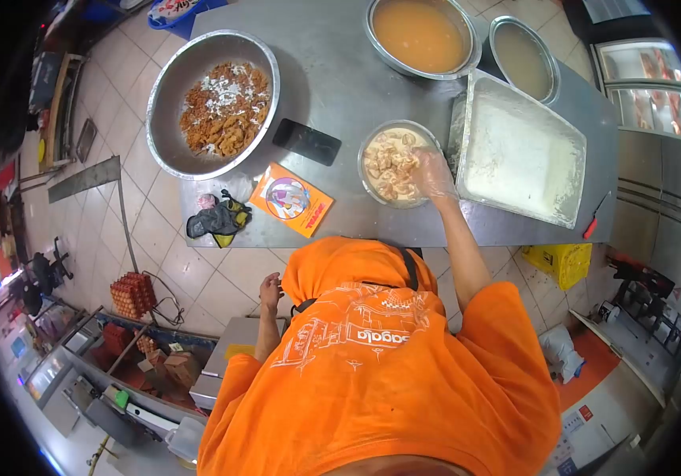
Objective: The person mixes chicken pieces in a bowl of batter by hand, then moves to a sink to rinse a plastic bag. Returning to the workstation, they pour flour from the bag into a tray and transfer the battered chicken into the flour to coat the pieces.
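Observation:
A clear plastic glove covers my right hand (434,174), which reaches over the right rim of a round metal bowl (362,176). Its fingers are bent together and down at the bowl's contents; whether they pinch a piece is hidden. Raw-looking meat pieces (388,165), perhaps chicken, lie in pale creamy liquid in that bowl. Just right of the hand is a large rectangular metal tray (527,151) with a layer of white powder like flour. Below the table edge, my left hand (270,292) hangs bare at my side, fingers loosely apart, holding nothing.
On the metal table (316,79) stand a big basin (158,119) of brown crumbly pieces with white powder, a phone (307,142), an orange packet (291,199), dark gloves (220,220), a bowl of orange liquid (420,36), a pot of cloudy liquid (523,59) and a red-handled tool (594,222).

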### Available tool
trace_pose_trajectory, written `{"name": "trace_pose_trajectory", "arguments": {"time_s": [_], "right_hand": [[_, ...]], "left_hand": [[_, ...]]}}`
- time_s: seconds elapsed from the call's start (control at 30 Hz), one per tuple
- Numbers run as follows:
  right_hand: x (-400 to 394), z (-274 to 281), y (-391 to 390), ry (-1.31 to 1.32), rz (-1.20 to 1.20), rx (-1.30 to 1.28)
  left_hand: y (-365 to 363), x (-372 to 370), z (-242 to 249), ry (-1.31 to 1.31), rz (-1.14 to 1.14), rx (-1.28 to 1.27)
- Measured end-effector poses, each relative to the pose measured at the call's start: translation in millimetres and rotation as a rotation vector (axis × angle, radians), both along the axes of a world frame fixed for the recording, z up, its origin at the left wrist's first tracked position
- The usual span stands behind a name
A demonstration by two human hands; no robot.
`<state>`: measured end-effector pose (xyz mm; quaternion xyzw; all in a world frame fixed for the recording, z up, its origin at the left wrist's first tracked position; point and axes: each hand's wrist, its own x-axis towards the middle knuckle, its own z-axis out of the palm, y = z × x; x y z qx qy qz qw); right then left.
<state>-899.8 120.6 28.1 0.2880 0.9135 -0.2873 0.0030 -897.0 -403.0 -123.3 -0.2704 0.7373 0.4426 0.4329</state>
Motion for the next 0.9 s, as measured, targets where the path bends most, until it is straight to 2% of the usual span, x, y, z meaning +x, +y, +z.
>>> {"name": "trace_pose_trajectory", "arguments": {"time_s": [0.03, 0.13, 0.27, 0.33, 0.37, 0.43, 0.47, 0.53, 0.6, 0.73, 0.9], "right_hand": [[1.0, 1.7, 0.3, 0.066, 0.034, 0.071], [4.0, 6.2, 1.7, 0.139, 0.084, 0.077], [5.8, 11.7, -6.9, 0.061, 0.191, 0.143], [-6.6, 19.6, -14.5, -0.336, 0.189, -0.006], [-4.0, 9.7, -16.8, -0.337, 0.185, -0.004], [2.5, -10.7, -25.4, -0.092, 0.187, 0.096], [-6.5, 3.9, -26.6, -0.19, 0.23, 0.059], [4.3, -45.7, -21.9, -0.132, 0.197, 0.115], [4.1, -37.5, -28.2, -0.081, 0.098, 0.133], [1.5, -46.8, -24.8, -0.062, 0.076, 0.178], [-1.8, -50.2, -0.9, -0.095, 0.096, 0.056]], "left_hand": [[0.2, -0.3, -1.5, -0.007, -0.001, 0.002], [0.2, -0.1, -1.8, 0.0, -0.007, 0.011], [-2.1, 0.8, -3.1, -0.001, -0.026, 0.008], [-6.1, 1.4, -9.1, -0.019, -0.041, 0.008], [-4.1, 0.2, -6.4, -0.02, -0.045, 0.01], [-5.2, 1.2, -3.4, -0.006, -0.044, 0.007], [-4.9, 1.1, -5.4, -0.007, -0.047, 0.012], [-7.5, 1.6, -8.0, -0.016, -0.004, 0.021], [-7.9, 2.5, -4.1, -0.016, -0.001, 0.041], [-7.9, 2.6, -5.9, -0.006, 0.009, 0.058], [-7.9, -1.3, -6.0, -0.006, -0.047, 0.029]]}}
